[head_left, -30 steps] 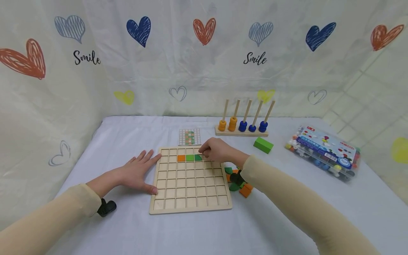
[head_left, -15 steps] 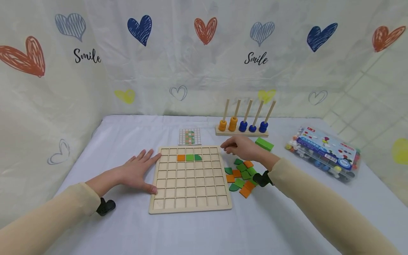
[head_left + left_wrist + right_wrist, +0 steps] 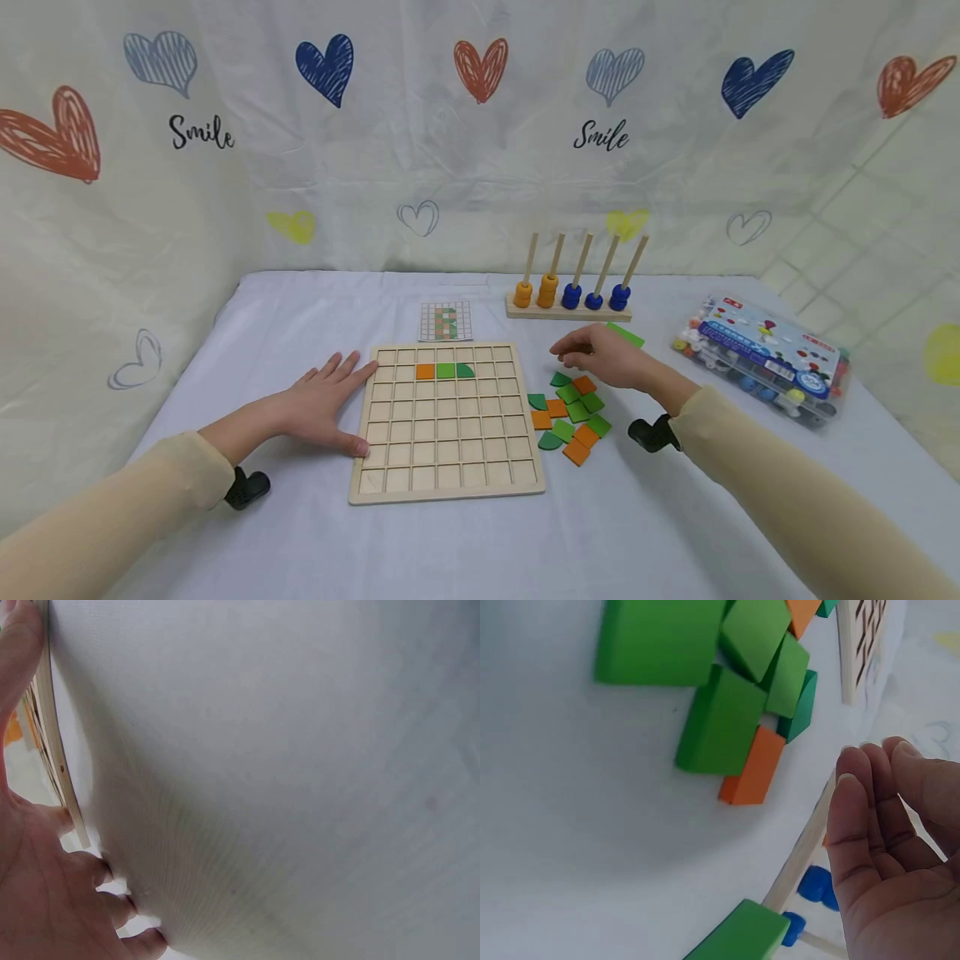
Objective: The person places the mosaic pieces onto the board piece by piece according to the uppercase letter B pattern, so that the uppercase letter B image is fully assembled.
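A wooden grid board (image 3: 450, 450) lies on the white cloth. One of its upper rows bears an orange square tile (image 3: 425, 372), a light green square tile (image 3: 446, 371) and a dark green quarter-round tile (image 3: 465, 371). My left hand (image 3: 318, 404) rests at the board's left edge, fingers spread, thumb and fingertip on the rim. My right hand (image 3: 600, 354) hovers just beyond a loose pile of orange and green tiles (image 3: 577, 408), right of the board. In the right wrist view, the fingers of the right hand (image 3: 892, 832) bend loosely, with nothing between them and the thumb.
Behind the board lies a small pattern card (image 3: 446, 322). A wooden bead abacus (image 3: 568, 313) stands at the back, with a green block (image 3: 626, 334) partly hidden behind my right hand. To the far right is a clear plastic case (image 3: 765, 354) of colourful pieces.
My right hand has left the dark green quarter-round tile on the board and moved right, to above the tile pile's far side. My left hand stays in place.
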A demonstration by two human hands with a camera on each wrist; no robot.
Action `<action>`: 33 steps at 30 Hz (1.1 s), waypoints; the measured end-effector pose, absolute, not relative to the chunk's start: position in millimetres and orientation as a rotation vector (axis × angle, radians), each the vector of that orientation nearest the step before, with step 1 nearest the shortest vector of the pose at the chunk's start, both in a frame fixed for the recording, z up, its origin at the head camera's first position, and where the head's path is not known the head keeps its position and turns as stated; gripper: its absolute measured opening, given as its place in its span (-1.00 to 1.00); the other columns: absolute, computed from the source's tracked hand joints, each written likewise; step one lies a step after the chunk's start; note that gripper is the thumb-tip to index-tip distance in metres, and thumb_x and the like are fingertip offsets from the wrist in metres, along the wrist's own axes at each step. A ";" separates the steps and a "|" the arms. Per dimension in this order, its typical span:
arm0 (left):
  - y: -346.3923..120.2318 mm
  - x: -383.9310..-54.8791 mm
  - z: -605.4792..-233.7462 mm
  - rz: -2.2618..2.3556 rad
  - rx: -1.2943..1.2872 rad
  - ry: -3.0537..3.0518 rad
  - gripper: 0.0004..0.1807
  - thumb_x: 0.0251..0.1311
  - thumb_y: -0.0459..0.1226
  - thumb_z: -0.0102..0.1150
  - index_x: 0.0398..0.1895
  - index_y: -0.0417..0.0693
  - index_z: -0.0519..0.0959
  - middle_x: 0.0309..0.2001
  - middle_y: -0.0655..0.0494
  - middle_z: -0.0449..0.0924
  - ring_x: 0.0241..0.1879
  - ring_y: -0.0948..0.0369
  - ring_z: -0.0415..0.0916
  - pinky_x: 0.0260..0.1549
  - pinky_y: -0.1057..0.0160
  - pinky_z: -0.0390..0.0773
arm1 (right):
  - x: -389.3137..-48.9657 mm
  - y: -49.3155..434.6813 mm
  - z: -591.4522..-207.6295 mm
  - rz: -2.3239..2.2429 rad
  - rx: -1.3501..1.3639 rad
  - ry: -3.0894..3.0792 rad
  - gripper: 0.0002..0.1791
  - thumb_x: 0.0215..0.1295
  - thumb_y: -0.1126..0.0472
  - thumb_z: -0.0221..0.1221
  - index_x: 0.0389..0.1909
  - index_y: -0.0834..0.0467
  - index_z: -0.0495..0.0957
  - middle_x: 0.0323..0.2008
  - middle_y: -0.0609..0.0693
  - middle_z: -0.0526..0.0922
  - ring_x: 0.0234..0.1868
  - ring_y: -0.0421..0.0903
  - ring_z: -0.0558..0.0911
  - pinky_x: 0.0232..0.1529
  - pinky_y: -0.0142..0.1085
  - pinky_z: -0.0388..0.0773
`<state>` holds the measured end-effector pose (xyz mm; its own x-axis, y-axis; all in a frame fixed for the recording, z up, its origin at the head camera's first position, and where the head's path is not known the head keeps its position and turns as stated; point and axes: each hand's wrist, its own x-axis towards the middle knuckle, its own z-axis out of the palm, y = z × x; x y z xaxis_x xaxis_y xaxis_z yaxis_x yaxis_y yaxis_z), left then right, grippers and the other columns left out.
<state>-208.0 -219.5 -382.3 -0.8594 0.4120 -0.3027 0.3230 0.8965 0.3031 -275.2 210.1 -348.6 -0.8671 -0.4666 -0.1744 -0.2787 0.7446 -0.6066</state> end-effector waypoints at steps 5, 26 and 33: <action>-219.2 -207.1 -381.3 0.351 0.549 2.699 0.41 -0.09 0.37 0.43 0.66 -0.11 -0.09 0.63 -0.38 -0.26 0.59 -0.41 -0.33 0.40 -0.54 -0.11 | -272.1 219.7 -350.5 -0.824 -0.572 2.645 -0.68 0.53 0.32 0.10 0.19 0.31 0.61 0.07 0.21 0.73 0.02 0.03 0.71 0.09 -0.08 0.66; -218.6 -205.1 -378.6 0.363 0.541 2.693 0.41 -0.09 0.37 0.43 0.66 -0.12 -0.09 0.63 -0.39 -0.26 0.59 -0.41 -0.34 0.40 -0.54 -0.12 | -267.8 246.7 -364.9 -0.755 -0.535 2.620 -0.72 0.42 0.35 0.22 0.10 0.30 0.65 0.04 0.20 0.73 -0.06 -0.03 0.66 0.09 -0.08 0.66; -218.7 -204.6 -377.7 0.365 0.551 2.695 0.40 -0.09 0.35 0.45 0.66 -0.12 -0.09 0.63 -0.39 -0.26 0.59 -0.42 -0.33 0.39 -0.55 -0.11 | -269.5 248.3 -367.7 -0.746 -0.530 2.615 -0.73 0.42 0.36 0.21 0.09 0.28 0.66 0.02 0.18 0.74 -0.07 -0.05 0.66 0.09 -0.09 0.66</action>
